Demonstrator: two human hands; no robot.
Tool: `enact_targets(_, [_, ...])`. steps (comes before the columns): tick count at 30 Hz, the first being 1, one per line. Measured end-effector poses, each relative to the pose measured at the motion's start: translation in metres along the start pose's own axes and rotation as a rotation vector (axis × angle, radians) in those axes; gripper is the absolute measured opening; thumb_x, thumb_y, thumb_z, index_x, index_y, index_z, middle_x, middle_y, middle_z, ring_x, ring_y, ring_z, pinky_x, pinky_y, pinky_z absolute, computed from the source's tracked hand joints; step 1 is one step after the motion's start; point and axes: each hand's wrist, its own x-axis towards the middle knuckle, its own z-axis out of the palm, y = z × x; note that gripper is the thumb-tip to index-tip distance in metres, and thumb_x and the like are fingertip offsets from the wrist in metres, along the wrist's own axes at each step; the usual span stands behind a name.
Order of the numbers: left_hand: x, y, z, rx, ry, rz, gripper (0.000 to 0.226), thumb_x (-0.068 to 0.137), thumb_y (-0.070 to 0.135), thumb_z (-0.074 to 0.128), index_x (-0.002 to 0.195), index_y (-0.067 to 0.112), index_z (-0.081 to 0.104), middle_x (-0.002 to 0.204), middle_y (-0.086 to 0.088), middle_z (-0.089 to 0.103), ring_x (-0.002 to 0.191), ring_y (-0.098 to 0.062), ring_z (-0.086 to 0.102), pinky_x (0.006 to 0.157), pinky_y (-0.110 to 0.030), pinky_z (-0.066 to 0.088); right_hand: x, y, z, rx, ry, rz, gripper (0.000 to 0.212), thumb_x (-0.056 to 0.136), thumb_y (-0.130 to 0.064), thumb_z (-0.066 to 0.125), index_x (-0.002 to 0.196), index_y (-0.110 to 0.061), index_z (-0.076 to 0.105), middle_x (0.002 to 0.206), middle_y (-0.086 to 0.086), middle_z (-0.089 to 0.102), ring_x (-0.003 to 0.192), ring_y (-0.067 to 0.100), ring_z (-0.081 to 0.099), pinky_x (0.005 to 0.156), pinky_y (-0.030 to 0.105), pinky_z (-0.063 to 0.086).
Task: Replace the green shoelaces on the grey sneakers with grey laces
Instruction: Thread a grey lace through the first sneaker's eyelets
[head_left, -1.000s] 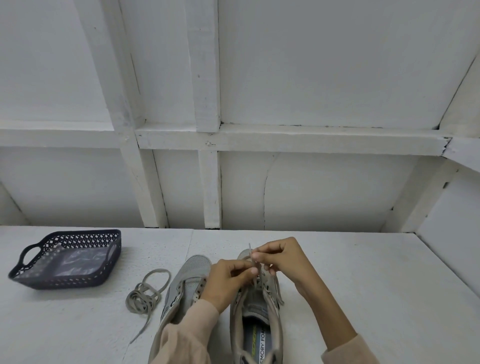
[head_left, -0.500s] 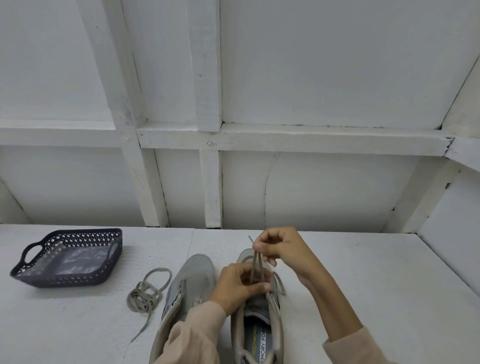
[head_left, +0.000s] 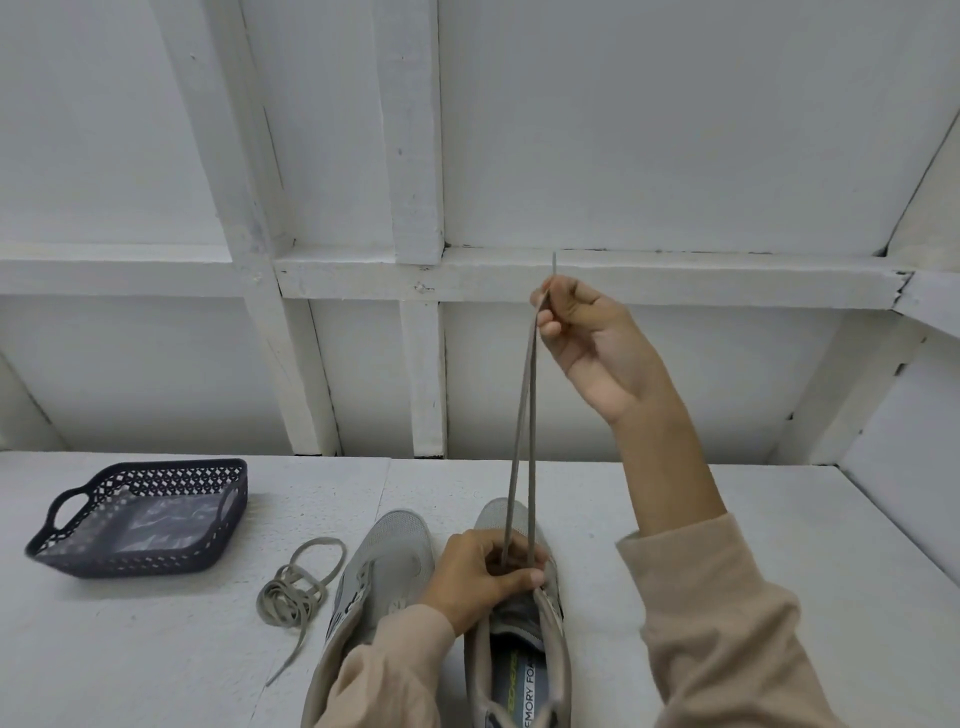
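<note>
a white painted table (head_left: 779, 519) is backed by a white panelled wall (head_left: 675, 130). two grey mesh sneakers are set side by side, the left sneaker (head_left: 395, 556) partly hidden by a beige sleeve (head_left: 384, 675). well apart to the left, a dark perforated plastic basket (head_left: 130, 558) is lined with a crinkled shiny sheet (head_left: 150, 525). between them a loose bundled lace (head_left: 293, 592) is laid. the right sneaker (head_left: 519, 670) is gripped at its throat by the left hand (head_left: 478, 571); both strands of its grey flat lace (head_left: 524, 415) are pinched high above by the right hand (head_left: 592, 343).
</note>
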Motion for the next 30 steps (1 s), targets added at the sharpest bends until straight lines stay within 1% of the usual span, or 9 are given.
enact_targets(5, [-0.001, 0.003, 0.001, -0.022, -0.009, -0.007, 0.008, 0.085, 0.018, 0.070, 0.090, 0.014, 0.076, 0.090, 0.000, 0.075, 0.091, -0.012, 0.069, 0.088, -0.027, 0.053, 0.013, 0.033, -0.021, -0.241, 0.095, 0.101, 0.011, 0.092, 0.001, 0.057, 0.100, 0.006, 0.062, 0.080, 0.011, 0.065, 0.069, 0.017, 0.066, 0.066, 0.023, 0.057])
enact_targets(7, [-0.001, 0.003, 0.002, -0.056, 0.001, -0.020, 0.014, 0.086, 0.022, 0.068, 0.089, 0.010, 0.076, 0.089, -0.003, 0.075, 0.091, -0.015, 0.069, 0.091, -0.033, 0.053, 0.012, 0.050, -0.044, -0.539, 0.108, 0.228, 0.042, 0.090, 0.000, 0.062, 0.130, 0.005, 0.051, 0.096, 0.015, 0.063, 0.079, 0.022, 0.066, 0.067, 0.028, 0.060])
enact_targets(9, [-0.001, 0.003, 0.003, -0.086, 0.013, -0.027, 0.020, 0.085, 0.025, 0.068, 0.089, 0.007, 0.076, 0.088, -0.006, 0.075, 0.090, -0.018, 0.069, 0.092, -0.036, 0.053, 0.003, 0.062, -0.066, -0.789, 0.145, 0.331, 0.063, 0.089, -0.005, 0.067, 0.144, -0.006, 0.039, 0.100, 0.012, 0.060, 0.079, 0.021, 0.064, 0.064, 0.029, 0.060])
enact_targets(12, [0.000, 0.002, 0.003, -0.112, 0.029, -0.012, 0.033, 0.078, 0.039, 0.069, 0.088, 0.008, 0.076, 0.086, -0.008, 0.075, 0.089, -0.022, 0.069, 0.092, -0.042, 0.053, -0.023, 0.061, -0.086, -0.974, 0.139, 0.394, 0.031, 0.091, -0.022, 0.067, 0.116, -0.004, 0.063, 0.091, 0.012, 0.065, 0.068, 0.019, 0.063, 0.056, 0.029, 0.054])
enact_targets(15, [0.002, 0.001, 0.003, -0.109, 0.026, -0.010, 0.033, 0.078, 0.040, 0.069, 0.086, 0.010, 0.076, 0.086, -0.008, 0.075, 0.086, -0.019, 0.068, 0.090, -0.040, 0.053, -0.055, 0.059, -0.092, -1.156, -0.035, 0.606, 0.047, 0.090, -0.049, 0.061, 0.087, -0.003, 0.074, 0.074, 0.005, 0.069, 0.058, 0.015, 0.061, 0.049, 0.022, 0.044])
enact_targets(18, [0.003, -0.001, 0.004, -0.082, 0.032, -0.005, 0.030, 0.076, 0.043, 0.071, 0.085, 0.015, 0.077, 0.085, -0.008, 0.075, 0.083, -0.016, 0.068, 0.085, -0.038, 0.053, -0.074, 0.072, -0.086, -1.188, -0.108, 0.662, 0.046, 0.086, -0.056, 0.061, 0.074, -0.013, 0.074, 0.072, 0.003, 0.068, 0.058, 0.012, 0.054, 0.047, 0.019, 0.036])
enact_targets(20, [0.003, -0.002, 0.005, -0.074, 0.045, -0.003, 0.025, 0.074, 0.041, 0.073, 0.085, 0.019, 0.078, 0.084, -0.008, 0.075, 0.081, -0.013, 0.067, 0.081, -0.037, 0.053, -0.081, 0.080, -0.076, -1.085, -0.074, 0.603, 0.040, 0.085, -0.050, 0.066, 0.064, -0.016, 0.068, 0.062, 0.000, 0.060, 0.055, 0.009, 0.046, 0.046, 0.017, 0.032])
enact_targets(24, [0.002, -0.002, 0.003, -0.053, 0.044, -0.018, 0.018, 0.073, 0.031, 0.079, 0.087, 0.021, 0.078, 0.085, -0.003, 0.075, 0.081, -0.011, 0.067, 0.081, -0.030, 0.053, -0.085, 0.090, -0.061, -0.902, -0.028, 0.430, 0.014, 0.085, -0.017, 0.073, 0.072, -0.012, 0.071, 0.049, -0.013, 0.056, 0.048, -0.001, 0.048, 0.048, 0.007, 0.035])
enact_targets(30, [0.002, -0.002, 0.002, -0.096, 0.017, -0.048, 0.025, 0.068, 0.007, 0.084, 0.090, 0.016, 0.074, 0.086, -0.003, 0.075, 0.086, -0.017, 0.070, 0.082, -0.026, 0.054, -0.080, 0.079, -0.049, -0.820, 0.012, 0.313, 0.019, 0.076, -0.004, 0.078, 0.060, -0.011, 0.070, 0.059, -0.005, 0.057, 0.050, 0.004, 0.045, 0.050, 0.013, 0.038])
